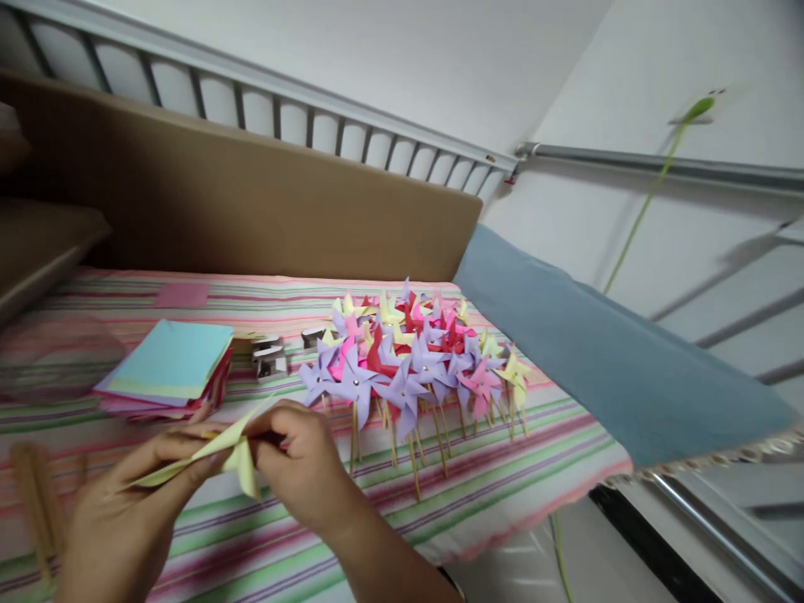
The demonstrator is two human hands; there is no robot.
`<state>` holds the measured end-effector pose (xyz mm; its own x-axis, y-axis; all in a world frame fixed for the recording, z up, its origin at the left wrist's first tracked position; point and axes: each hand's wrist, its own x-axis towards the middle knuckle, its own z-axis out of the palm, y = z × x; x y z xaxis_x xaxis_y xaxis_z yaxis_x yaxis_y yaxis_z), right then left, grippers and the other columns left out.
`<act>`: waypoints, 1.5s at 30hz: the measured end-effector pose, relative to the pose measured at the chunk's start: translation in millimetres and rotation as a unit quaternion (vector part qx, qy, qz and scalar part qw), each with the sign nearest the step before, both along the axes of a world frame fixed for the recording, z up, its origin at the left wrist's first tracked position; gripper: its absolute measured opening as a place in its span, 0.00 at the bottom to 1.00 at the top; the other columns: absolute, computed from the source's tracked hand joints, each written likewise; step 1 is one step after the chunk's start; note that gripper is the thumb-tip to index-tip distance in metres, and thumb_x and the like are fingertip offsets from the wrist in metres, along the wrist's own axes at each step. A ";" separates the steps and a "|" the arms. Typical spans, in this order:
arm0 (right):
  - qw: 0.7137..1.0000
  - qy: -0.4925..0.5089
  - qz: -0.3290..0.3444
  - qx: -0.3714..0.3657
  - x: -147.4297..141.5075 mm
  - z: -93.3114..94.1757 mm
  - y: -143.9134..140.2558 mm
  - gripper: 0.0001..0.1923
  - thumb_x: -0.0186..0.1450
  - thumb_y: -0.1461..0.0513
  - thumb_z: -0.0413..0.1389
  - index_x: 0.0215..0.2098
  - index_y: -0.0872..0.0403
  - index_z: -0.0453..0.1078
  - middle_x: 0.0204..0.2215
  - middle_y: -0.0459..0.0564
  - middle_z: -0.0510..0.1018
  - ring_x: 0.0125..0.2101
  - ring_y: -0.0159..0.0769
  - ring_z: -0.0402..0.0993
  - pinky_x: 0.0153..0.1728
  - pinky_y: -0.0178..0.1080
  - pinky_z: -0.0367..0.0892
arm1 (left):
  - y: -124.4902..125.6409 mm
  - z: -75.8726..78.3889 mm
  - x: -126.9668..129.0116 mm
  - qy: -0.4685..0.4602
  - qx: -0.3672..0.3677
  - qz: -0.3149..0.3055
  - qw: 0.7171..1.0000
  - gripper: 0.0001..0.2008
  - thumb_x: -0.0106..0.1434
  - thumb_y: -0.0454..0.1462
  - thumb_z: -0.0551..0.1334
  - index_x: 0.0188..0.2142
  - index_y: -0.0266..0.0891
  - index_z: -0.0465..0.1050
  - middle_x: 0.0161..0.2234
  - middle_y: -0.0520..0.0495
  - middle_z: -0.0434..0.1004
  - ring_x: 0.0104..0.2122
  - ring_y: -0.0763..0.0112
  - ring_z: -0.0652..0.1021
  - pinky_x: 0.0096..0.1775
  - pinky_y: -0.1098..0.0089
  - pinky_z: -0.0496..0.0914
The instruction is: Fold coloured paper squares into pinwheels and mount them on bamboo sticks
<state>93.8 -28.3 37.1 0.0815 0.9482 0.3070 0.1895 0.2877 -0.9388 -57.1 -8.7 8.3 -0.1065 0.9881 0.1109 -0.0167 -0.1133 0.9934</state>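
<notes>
Striped cloth [502, 494] over the whole work surface, pink, green and purple bands, reaching from 9 o'clock across to 4 o'clock. Behind it, at 11 to 12 o'clock, a long brown cardboard panel [251, 201] standing on edge against a railing. At 3 o'clock, a blue cloth [596, 360] draped down over the table's far corner.

Just right of centre, a heap of finished paper pinwheels [408, 360], purple, pink, red and yellow, each pinned on a wooden stick, sticks pointing toward 6 o'clock. Many done already, judging by that pile. At 9 o'clock, a stack of coloured paper squares [169, 364], light blue on top, pink and purple beneath: plenty left uncut and unfolded, apparently. Between stack and heap, small metal pieces [270, 358], too blurred to name. At 8 o'clock, loose wooden sticks [38, 502], blurred, seemingly not yet used.

At 7 o'clock, left hand [135, 502], fingers curled in and pinching the near edge of a yellow paper sheet [219, 452]. At 6 o'clock, right hand [301, 465], thumb and fingertips closed on the same sheet's middle, a corner folded downward. Yellow sheet held just above the cloth between both hands, partly folded, no stick or pin on it yet: one pinwheel mid-shaping, by the look of it.
</notes>
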 end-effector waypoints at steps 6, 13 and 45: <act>0.997 -0.036 0.036 -0.052 3.3 -4.3 4.3 0.09 0.56 0.68 0.56 0.33 0.51 0.76 0.29 0.45 0.77 0.31 0.30 0.73 0.32 0.31 0.67 | 2.5 20.4 -5.6 -0.050 -0.056 0.025 0.997 0.13 0.41 0.40 0.72 0.27 0.41 0.74 0.29 0.54 0.78 0.34 0.67 0.76 0.35 0.73 0.71; 0.985 -0.146 0.050 -0.073 0.3 -18.3 4.8 0.07 0.54 0.67 0.60 0.30 0.51 0.77 0.25 0.43 0.77 0.26 0.29 0.70 0.28 0.30 0.63 | 5.7 36.3 -13.2 -0.185 -0.074 0.061 0.978 0.16 0.43 0.35 0.71 0.34 0.42 0.73 0.34 0.56 0.79 0.37 0.71 0.76 0.41 0.74 0.70; 0.913 -0.073 -0.112 -0.385 16.1 -69.9 -64.1 0.09 0.65 0.61 0.51 0.38 0.59 0.68 0.28 0.46 0.75 0.26 0.29 0.72 0.28 0.35 0.69 | -162.4 -102.2 -125.2 0.291 0.107 0.051 0.949 0.19 0.51 0.52 0.61 0.39 0.47 0.74 0.38 0.47 0.80 0.39 0.54 0.79 0.42 0.57 0.73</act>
<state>109.9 -92.4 -32.8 0.3122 0.8518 -0.4206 0.3023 -0.5088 -0.8061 -182.3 -171.0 -94.0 -0.0585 0.9239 0.3780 0.5501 -0.2862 0.7845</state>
